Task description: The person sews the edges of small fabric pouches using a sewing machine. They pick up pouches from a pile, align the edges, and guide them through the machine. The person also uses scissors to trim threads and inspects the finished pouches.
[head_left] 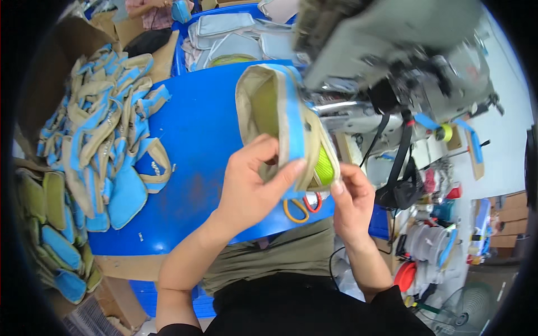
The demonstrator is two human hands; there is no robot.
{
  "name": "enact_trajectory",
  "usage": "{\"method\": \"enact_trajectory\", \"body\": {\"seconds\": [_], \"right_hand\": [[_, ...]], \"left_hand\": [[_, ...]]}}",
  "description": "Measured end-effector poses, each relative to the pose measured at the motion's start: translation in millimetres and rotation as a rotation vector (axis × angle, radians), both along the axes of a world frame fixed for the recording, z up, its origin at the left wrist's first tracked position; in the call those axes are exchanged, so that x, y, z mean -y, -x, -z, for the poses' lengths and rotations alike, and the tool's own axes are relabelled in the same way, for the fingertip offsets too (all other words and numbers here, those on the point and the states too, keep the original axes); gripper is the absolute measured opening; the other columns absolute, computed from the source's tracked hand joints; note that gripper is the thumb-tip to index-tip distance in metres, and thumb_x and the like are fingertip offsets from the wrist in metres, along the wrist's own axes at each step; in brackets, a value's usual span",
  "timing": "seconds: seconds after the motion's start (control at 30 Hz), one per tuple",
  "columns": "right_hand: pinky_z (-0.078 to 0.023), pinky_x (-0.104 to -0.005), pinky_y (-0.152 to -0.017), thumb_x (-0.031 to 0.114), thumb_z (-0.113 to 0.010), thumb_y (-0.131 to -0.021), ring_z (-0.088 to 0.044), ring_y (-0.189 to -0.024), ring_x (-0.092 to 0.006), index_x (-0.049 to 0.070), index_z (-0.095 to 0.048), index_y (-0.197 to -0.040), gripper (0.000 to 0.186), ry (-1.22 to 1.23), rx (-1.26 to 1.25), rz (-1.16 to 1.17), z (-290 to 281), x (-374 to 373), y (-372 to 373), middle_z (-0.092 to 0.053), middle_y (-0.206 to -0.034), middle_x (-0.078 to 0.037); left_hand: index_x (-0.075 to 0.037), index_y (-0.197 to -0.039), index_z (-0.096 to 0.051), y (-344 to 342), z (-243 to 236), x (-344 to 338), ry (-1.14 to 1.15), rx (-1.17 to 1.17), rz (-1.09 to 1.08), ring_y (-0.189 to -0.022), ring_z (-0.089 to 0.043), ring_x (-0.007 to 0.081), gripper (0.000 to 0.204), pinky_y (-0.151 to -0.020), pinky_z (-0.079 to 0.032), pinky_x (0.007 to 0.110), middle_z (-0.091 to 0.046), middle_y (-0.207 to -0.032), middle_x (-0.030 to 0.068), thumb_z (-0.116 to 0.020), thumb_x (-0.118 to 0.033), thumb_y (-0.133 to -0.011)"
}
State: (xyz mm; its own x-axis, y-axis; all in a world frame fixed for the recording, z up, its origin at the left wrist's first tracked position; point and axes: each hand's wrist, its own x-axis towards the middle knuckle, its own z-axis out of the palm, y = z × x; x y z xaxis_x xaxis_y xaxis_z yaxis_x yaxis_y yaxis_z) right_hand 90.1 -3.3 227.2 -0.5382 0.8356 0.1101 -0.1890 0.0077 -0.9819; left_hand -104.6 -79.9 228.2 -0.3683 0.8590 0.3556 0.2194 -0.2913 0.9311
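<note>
A partly sewn fabric pouch (pixel 291 120), with a beige and blue side band and a bright green mesh panel, is held up beneath the arm of a sewing machine (pixel 392 61). My left hand (pixel 249 185) grips its lower left rim, with the thumb on the blue stripe and the fingers inside the opening. At the lower right corner, my right hand (pixel 354 199) pinches the pouch's beige edge between thumb and fingers. Just below the pouch lie scissors (pixel 296 211) with orange and red handles, their blades largely hidden.
A heap of blue and beige sewn bands (pixel 106 129) covers the left of the blue table (pixel 196 168). Green and blue pieces (pixel 61 241) are stacked beyond its left edge. A blue bin (pixel 179 53) at the back holds pale panels. Thread spools (pixel 426 243) stand right. Another person (pixel 154 12) works far back.
</note>
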Motion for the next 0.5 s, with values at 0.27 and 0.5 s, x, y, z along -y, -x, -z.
{"method": "enact_trajectory", "body": {"seconds": [0.27,0.5], "right_hand": [[-0.050,-0.0219,-0.077,0.007,-0.073,-0.096,-0.064,-0.085,-0.0063,-0.003,-0.071,-0.114,0.021,0.067,-0.166,-0.153,5,-15,1,-0.071,-0.098,-0.003],[-0.052,-0.0237,-0.073,0.005,-0.073,-0.095,-0.063,-0.084,-0.0061,-0.001,-0.073,-0.110,0.017,0.117,-0.248,-0.222,11,-19,-3,-0.072,-0.093,-0.003]], "left_hand": [[0.000,-0.127,-0.064,-27,-46,15,0.259,0.797,0.082,-0.096,-0.073,0.0127,0.027,-0.082,-0.060,0.028,-0.075,-0.110,0.0086,-0.061,-0.016,-0.105],[0.000,-0.123,-0.067,-49,-44,12,0.274,0.534,0.029,-0.095,-0.072,0.0117,0.026,-0.083,-0.057,0.027,-0.076,-0.109,0.0079,-0.070,-0.010,-0.099]]}}
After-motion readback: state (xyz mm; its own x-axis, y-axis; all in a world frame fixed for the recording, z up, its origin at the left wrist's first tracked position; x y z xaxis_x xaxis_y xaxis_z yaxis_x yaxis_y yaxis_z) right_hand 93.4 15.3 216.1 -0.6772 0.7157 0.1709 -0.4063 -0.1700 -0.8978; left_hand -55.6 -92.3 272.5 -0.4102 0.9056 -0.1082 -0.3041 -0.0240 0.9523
